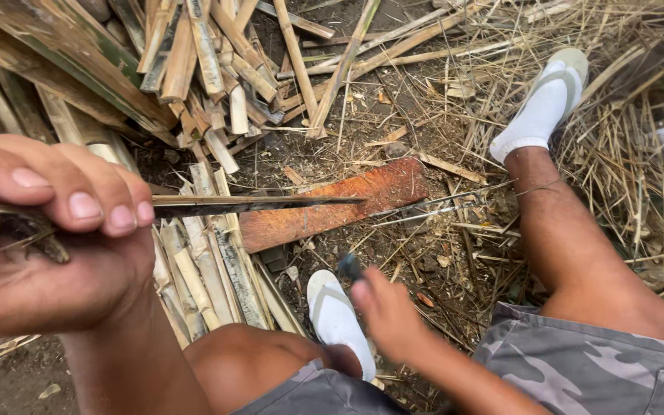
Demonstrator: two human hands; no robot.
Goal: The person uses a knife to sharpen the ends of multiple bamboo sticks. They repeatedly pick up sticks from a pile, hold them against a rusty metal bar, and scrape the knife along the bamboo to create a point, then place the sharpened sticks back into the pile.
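My left hand [55,230] is close to the camera at the left, fingers and thumb pinched on a thin, dark bamboo sliver [255,204]. The sliver points right and tapers to a tip over a reddish wooden board [363,196] lying on the ground. My right hand [386,311] is lower, between my knees, blurred and closed. A small dark blue-grey object [349,267] sticks out of its top; what it is cannot be made out. The right hand is well apart from the sliver.
Split bamboo pieces [209,61] are heaped at the upper left, and more slats [209,269] lie under the sliver. Dry straw [616,161] covers the ground at the right. My feet, in white socks and sandals [551,96] [336,315], rest on the dirt.
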